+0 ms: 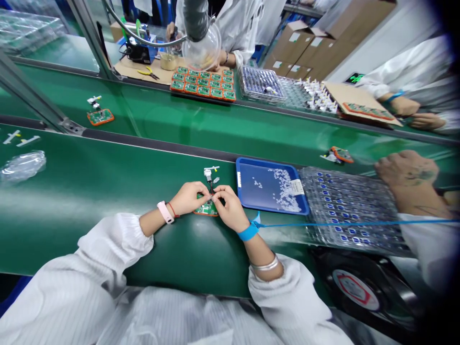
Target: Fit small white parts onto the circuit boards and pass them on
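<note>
A small green circuit board [206, 209] with an orange rim lies on the green bench in front of me. My left hand [189, 197] is closed on its left side, fingers pinched at the top edge. My right hand [230, 207] is closed too, pinching at the same spot, where a small grey and white component with thin wires [210, 174] stands just beyond the board. What exactly the fingertips hold is too small to make out. A pink watch sits on my left wrist, and a blue strap with a blue cord on my right.
A blue tray [266, 165] of tiny white parts lies right of the board, then a clear blister tray [354, 206] of blue parts. Another person's hand [408, 170] rests on that tray. Across the conveyor belt [179, 120] workers sit behind boards [203, 83]. A black fan [359, 287] sits at lower right.
</note>
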{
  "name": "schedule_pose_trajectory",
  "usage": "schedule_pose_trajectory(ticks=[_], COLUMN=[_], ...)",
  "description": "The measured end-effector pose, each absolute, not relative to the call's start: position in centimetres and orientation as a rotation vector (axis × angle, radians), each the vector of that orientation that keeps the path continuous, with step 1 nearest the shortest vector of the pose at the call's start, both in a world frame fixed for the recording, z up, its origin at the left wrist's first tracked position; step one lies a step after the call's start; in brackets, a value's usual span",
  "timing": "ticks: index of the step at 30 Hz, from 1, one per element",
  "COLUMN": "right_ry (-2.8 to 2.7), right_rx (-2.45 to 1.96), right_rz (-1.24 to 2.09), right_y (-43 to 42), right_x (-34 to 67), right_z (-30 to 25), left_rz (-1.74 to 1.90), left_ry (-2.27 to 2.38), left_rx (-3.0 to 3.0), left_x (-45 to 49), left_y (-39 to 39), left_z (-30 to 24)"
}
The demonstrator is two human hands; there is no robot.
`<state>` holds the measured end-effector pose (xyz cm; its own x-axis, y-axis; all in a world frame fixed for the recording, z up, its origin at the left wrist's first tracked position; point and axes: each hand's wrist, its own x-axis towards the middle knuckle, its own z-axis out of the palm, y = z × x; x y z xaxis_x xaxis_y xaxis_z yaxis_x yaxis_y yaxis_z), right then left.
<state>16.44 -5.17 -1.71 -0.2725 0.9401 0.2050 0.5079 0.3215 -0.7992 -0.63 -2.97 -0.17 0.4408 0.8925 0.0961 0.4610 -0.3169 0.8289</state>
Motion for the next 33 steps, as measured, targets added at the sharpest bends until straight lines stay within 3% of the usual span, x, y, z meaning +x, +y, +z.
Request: schedule_pose_trajectory(ticks=[26,33], right_ry=[-1.962,-1.858], right_rx=[-1.301,-1.343], right_rz=[0.806,0.454], right_y=[-5.8,-4.2], right_x=[15.9,20.3], right_z=[-1.8,-0.1], left_rz=[0.522,0.574], left_ry=[1.235,1.223], left_rx=[2.056,2.226], left_x=[-0.6,-1.4], left_y=[-3.6,-4.9], left_z=[1.0,0.5])
